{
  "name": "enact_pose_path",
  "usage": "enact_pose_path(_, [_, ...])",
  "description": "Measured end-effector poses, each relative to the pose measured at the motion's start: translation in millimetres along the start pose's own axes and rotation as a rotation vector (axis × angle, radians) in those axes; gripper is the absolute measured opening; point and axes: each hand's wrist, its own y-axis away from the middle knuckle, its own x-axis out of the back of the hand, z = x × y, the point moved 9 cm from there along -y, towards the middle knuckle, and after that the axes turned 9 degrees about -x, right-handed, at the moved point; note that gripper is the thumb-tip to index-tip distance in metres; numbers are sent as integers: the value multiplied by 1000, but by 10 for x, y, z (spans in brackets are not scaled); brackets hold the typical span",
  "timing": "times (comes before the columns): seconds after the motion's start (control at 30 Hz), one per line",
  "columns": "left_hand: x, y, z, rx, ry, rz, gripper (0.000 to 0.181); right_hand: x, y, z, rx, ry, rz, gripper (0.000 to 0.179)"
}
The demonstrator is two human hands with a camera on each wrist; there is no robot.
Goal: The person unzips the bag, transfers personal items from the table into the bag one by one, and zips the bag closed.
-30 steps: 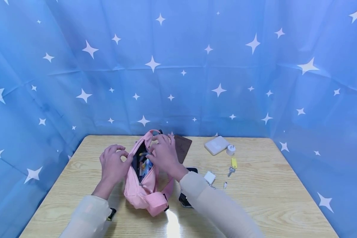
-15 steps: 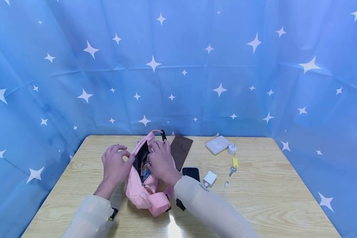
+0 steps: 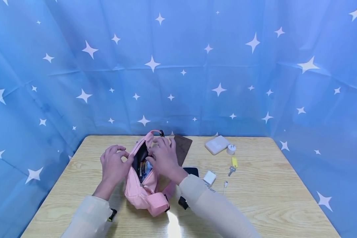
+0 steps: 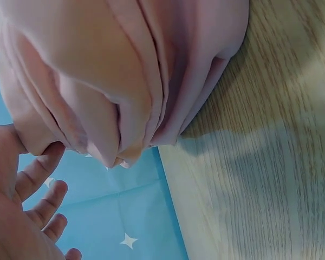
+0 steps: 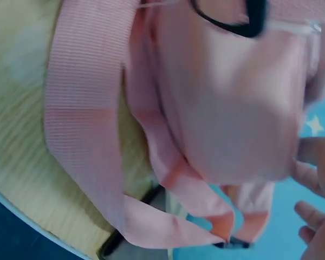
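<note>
A pink waist bag (image 3: 139,196) stands unzipped on the table in the head view, its dark inside showing several small items (image 3: 144,168), too jumbled to name. My left hand (image 3: 114,165) pinches the left edge of the opening between thumb and fingers. On the opposite edge, my right hand (image 3: 165,158) has its thumb inside the opening and its fingers over the outside. The right wrist view shows the fingers (image 5: 309,176) against the bag's pink side (image 5: 233,108), with the wide strap (image 5: 86,108) looped on the table. Folds of pink cloth (image 4: 97,81) fill the left wrist view.
Right of the bag lie a brown flat case (image 3: 183,147), a black phone (image 3: 191,171), a white charger (image 3: 209,178), a cable end (image 3: 225,184), a white power bank (image 3: 217,144), a round plug (image 3: 231,149) and a key (image 3: 231,171) with a yellow tag (image 3: 234,162).
My right hand dipped further into the bag half a second ago, then drew back up and right to the edge of the opening. The left hand stays at the left edge.
</note>
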Motion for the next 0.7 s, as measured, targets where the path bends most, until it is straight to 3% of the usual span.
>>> enact_pose_path(0.37, [0,15,-19,6,7,-6,27,241,-7,734,-105,-159,87,13])
enact_pose_path(0.7, [-15,13,-12,8,19,-4,27,156,200,1584,-211,-119,49,17])
